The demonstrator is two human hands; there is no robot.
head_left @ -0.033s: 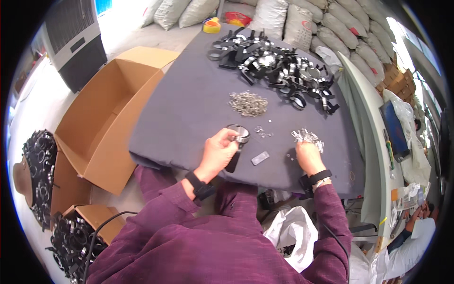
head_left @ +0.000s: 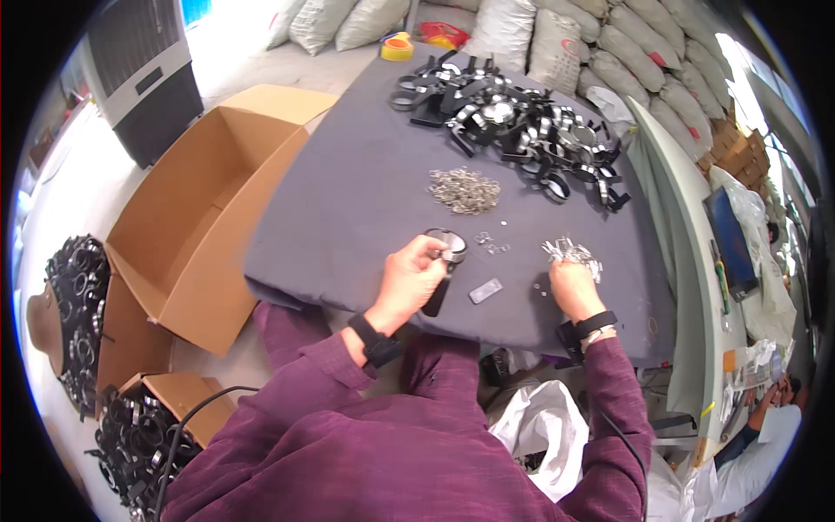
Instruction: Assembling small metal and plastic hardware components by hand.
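Note:
My left hand [head_left: 410, 280] is closed around a black ring-shaped part with a strap-like tail [head_left: 445, 247], held just above the grey cloth-covered table [head_left: 348, 200]. Fingers of my right hand [head_left: 570, 287] rest at a small cluster of silvery metal pieces [head_left: 571, 250]; whether they pinch one I cannot tell. A small flat grey piece [head_left: 485, 291] lies between the hands. A few loose metal bits [head_left: 489, 243] lie just beyond the ring. Further out sits a pile of small silvery parts [head_left: 465, 190], and behind it a heap of black ring parts [head_left: 513, 117].
An open cardboard box [head_left: 209, 209] stands left of the table. Containers of black rings [head_left: 78, 313] [head_left: 130, 444] sit at lower left. A white plastic bag [head_left: 539, 431] hangs by my knees. Tape rolls [head_left: 397, 45] and sacks [head_left: 565, 43] are at the far end. Another person [head_left: 765, 426] sits lower right.

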